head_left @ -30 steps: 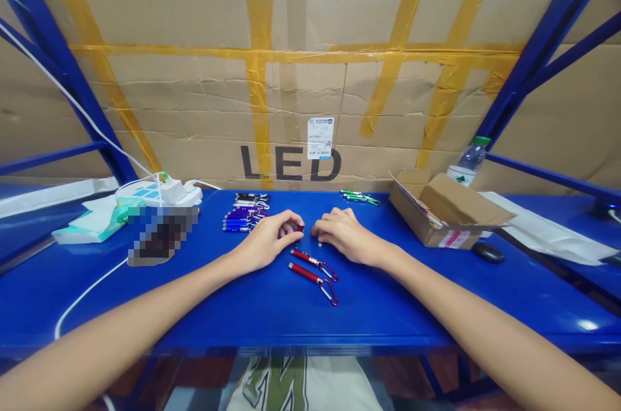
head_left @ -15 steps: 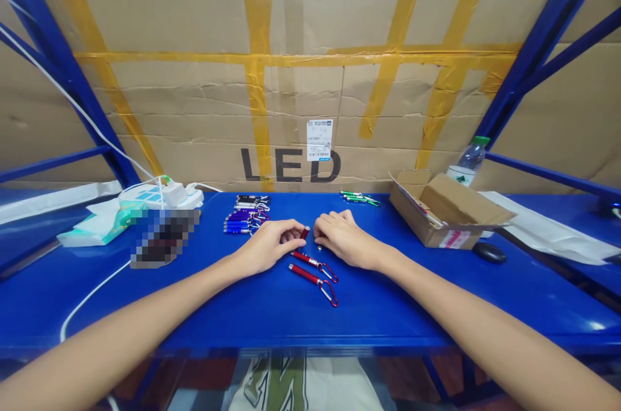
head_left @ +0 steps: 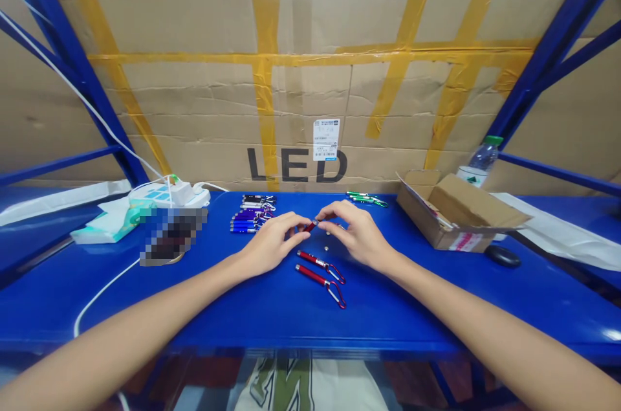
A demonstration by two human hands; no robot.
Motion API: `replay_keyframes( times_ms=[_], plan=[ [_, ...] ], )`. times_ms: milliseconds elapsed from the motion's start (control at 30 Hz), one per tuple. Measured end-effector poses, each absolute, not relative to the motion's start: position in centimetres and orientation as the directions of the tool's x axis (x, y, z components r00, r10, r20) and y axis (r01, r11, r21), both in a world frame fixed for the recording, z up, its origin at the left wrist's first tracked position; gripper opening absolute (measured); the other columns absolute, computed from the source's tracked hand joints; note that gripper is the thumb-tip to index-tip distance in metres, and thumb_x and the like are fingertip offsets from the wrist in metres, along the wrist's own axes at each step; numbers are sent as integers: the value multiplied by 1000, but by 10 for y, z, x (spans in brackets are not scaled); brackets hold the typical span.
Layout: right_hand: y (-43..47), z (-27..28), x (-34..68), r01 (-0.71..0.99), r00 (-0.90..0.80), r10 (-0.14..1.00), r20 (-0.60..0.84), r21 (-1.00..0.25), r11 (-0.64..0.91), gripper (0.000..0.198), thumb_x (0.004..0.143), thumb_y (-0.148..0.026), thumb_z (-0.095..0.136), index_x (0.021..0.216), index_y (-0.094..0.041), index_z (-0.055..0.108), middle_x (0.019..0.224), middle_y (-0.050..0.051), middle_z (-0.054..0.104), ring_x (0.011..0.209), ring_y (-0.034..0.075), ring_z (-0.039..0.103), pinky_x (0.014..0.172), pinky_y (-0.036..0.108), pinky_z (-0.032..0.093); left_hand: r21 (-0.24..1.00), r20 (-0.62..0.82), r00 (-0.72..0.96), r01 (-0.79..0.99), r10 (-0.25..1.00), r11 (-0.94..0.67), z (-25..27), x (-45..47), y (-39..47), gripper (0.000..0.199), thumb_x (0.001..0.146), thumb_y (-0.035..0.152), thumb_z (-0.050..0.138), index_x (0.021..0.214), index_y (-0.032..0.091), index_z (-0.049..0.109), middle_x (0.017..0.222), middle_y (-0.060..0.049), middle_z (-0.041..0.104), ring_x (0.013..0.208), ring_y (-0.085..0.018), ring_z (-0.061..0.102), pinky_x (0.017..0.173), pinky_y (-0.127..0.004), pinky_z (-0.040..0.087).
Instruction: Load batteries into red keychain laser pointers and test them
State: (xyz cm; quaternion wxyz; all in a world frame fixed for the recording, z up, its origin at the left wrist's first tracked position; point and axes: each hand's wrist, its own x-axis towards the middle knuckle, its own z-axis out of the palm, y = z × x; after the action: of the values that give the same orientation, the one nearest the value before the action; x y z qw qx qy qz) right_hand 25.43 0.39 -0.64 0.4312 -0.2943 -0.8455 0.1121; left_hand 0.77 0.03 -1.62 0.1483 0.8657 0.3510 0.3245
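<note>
The left hand (head_left: pixel 275 239) pinches a short, glossy red tube (head_left: pixel 308 227) between thumb and fingers, above the smooth blue tabletop (head_left: pixel 388 307). The right hand (head_left: pixel 363 233) has thumb and forefinger at the tube's end; whether they clamp anything, I cannot tell. Nearer the person than the tube lie two slim red penlights (head_left: pixel 312 275) with looped clips (head_left: pixel 334 296); right of it, an open corrugated box (head_left: pixel 424 222).

The red tube (head_left: pixel 308 227) in the left hand (head_left: pixel 272 239) looks like glossy metal; nearer the body than that hand, two red penlights (head_left: pixel 311 274) share the shine, with metallic clips (head_left: pixel 334 293). The tabletop (head_left: pixel 388 314) beneath is smooth, glossy; right of the right hand (head_left: pixel 363 235), the box (head_left: pixel 421 222) is matt cardboard, the bottle (head_left: pixel 485 156) clear plastic
</note>
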Motion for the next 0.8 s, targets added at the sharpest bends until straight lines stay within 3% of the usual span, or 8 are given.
replay_keyframes(
  times_ms=[100,367,567,700,800],
  plan=[
    [1,-5,254,380,-484,544,686,-395,836,5,105,-26,66,105,-25,71,103,4,77,97,23,67,89,38,51,494,454,550,499,701,-712,-17,9,-1,23,107,34,62,123,21,71,99,-3,69,84,-19,64,82,-32,50],
    [-2,-2,253,364,-474,539,696,-402,840,4,104,-26,68,102,-24,70,102,4,76,96,23,68,88,39,52,479,511,539,468,669,-743,-18,12,-4,22,107,35,62,121,21,72,101,-4,72,90,-20,66,85,-33,50],
    [-9,1,253,388,-582,475,660,-288,875,14,110,-30,54,115,-25,66,121,10,72,114,26,64,99,43,52,498,547,500,450,671,-741,-15,12,-4,23,107,35,62,121,21,72,108,-6,75,97,-22,70,90,-34,54],
    [-9,2,253,444,-500,537,680,-331,833,19,111,-34,52,124,-25,63,126,12,69,110,25,65,96,41,53,515,567,450,461,690,-723,-12,10,-4,20,106,34,62,120,22,69,115,-7,76,102,-23,71,93,-35,56],
    [-3,2,257,567,-502,620,603,-312,762,18,111,-33,52,123,-23,61,115,10,72,97,23,67,90,40,49,477,588,438,491,680,-729,-11,8,-2,16,106,31,61,118,23,68,117,-6,75,102,-21,71,96,-35,55]
  ],
)
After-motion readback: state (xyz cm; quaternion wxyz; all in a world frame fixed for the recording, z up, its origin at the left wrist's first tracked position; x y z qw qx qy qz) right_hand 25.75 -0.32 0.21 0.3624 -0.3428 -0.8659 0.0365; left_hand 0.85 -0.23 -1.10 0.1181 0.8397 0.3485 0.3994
